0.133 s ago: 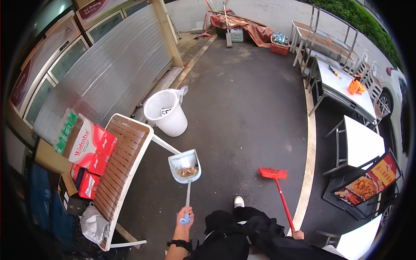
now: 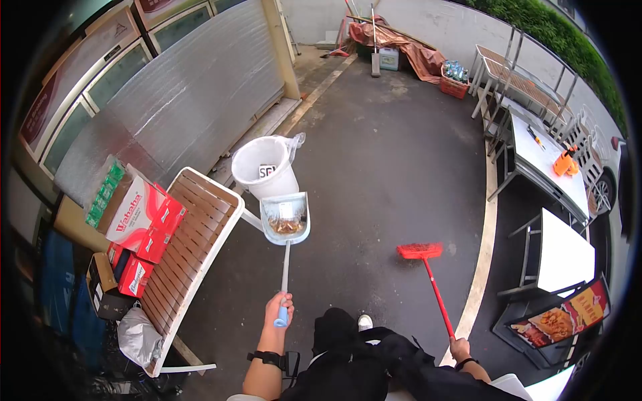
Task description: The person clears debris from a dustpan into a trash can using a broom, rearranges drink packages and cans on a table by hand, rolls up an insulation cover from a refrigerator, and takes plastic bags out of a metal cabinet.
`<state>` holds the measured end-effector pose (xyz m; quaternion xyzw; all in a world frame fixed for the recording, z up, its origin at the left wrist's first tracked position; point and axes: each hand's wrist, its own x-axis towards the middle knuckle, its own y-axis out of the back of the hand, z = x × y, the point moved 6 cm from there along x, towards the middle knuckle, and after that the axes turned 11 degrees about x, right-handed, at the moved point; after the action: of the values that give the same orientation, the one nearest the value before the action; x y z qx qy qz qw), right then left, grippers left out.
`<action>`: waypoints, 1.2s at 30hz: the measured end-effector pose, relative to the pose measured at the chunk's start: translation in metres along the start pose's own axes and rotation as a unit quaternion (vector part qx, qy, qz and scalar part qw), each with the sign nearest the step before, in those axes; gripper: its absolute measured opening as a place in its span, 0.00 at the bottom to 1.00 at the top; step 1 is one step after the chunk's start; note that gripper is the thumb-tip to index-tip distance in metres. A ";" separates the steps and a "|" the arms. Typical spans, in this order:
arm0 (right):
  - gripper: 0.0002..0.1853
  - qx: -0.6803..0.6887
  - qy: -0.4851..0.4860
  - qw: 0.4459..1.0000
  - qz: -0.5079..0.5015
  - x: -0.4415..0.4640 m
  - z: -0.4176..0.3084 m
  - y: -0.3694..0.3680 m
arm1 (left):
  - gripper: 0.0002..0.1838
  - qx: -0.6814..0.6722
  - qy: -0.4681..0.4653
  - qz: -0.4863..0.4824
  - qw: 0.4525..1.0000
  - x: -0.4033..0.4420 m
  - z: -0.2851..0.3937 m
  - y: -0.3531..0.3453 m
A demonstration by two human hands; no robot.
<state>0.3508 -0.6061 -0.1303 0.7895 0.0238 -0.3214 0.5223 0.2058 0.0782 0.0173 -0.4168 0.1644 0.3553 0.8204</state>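
Observation:
My left hand (image 2: 277, 309) is wrapped round the handle of a light-blue dustpan (image 2: 304, 227), with the pan stretched out ahead of me. Brownish litter (image 2: 285, 226) and some pale scraps lie in the pan. Just beyond it stands a white bucket (image 2: 277, 180), partly covered by the pan in this view; whether the two touch I cannot tell. On the other side, my right hand (image 2: 459, 348) grips the end of a red broom's (image 2: 438, 297) handle. The broom head (image 2: 420, 251) is at or close to the dark ground.
A slatted bench (image 2: 180, 247) with red cartons (image 2: 150, 220) stands on the left. White tables (image 2: 565, 250) and a food sign (image 2: 562, 314) line the right side. At the back are a red crate (image 2: 455, 85) of bottles and a brown tarp (image 2: 424, 60).
The dustpan has moved forward in view, up to the white bucket, with my left arm reaching further. My right hand still holds the broom, now a little higher in view.

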 end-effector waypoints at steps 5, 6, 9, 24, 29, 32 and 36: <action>0.29 0.158 0.004 0.986 -0.051 0.021 -0.130 -0.008 | 0.04 0.147 -0.107 0.055 0.982 0.085 0.147 -0.070; 0.29 0.192 -0.008 0.980 -0.061 0.031 -0.146 -0.012 | 0.04 0.184 -0.119 0.069 0.973 0.111 0.174 -0.083; 0.28 0.237 -0.001 0.968 -0.086 0.069 -0.174 -0.037 | 0.19 0.273 -0.151 0.176 0.934 0.191 0.243 -0.094; 0.17 0.049 0.048 0.994 -0.091 0.120 -0.483 0.024 | 0.28 0.664 0.005 0.355 0.658 0.469 0.301 -0.024; 0.16 0.023 0.073 0.989 -0.127 0.170 -0.551 0.060 | 0.22 0.576 0.025 0.392 0.717 0.450 0.319 -0.065; 0.16 0.020 0.101 0.982 -0.156 0.213 -0.584 0.082 | 0.17 0.545 0.005 0.379 0.748 0.466 0.311 -0.071; 0.15 0.060 0.166 0.957 -0.231 0.273 -0.652 0.103 | 0.10 0.235 -0.022 0.312 0.920 0.472 0.295 -0.115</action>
<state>0.9200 -0.1861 -0.0304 0.8343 0.2729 -0.2988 0.3744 0.6083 0.4787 -0.0079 -0.1314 0.3468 0.5533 0.7458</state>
